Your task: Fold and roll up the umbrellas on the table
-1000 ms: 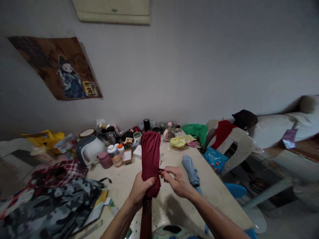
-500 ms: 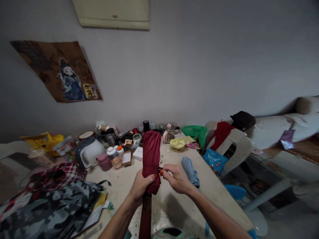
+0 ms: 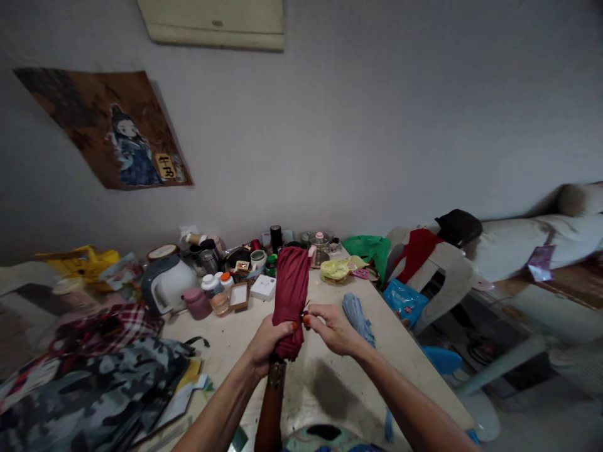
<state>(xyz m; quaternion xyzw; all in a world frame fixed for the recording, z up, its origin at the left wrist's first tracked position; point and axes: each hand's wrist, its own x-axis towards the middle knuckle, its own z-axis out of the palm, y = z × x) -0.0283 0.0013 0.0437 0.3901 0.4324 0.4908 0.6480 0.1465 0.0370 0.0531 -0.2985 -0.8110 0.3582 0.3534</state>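
A folded dark red umbrella (image 3: 291, 285) stands tilted slightly to the right in front of me, its brown handle (image 3: 270, 402) pointing down towards my body. My left hand (image 3: 267, 339) is wrapped round the lower part of the canopy, thumb across the cloth. At the umbrella's right side my right hand (image 3: 332, 328) pinches a small dark strap end between thumb and fingers. On the table to the right of that hand lies a folded light blue umbrella (image 3: 358, 319).
Along the table's (image 3: 400, 383) back stand an electric kettle (image 3: 176, 285), a pink jar (image 3: 196, 304), several bottles, a white box (image 3: 263, 287) and a yellow bag (image 3: 336, 270). A camouflage cloth (image 3: 98, 389) covers the left. A chair (image 3: 447, 276) stands right.
The red umbrella has shifted a little to the right and tilted, its handle end swinging left. Both hands have moved with it, keeping their holds.
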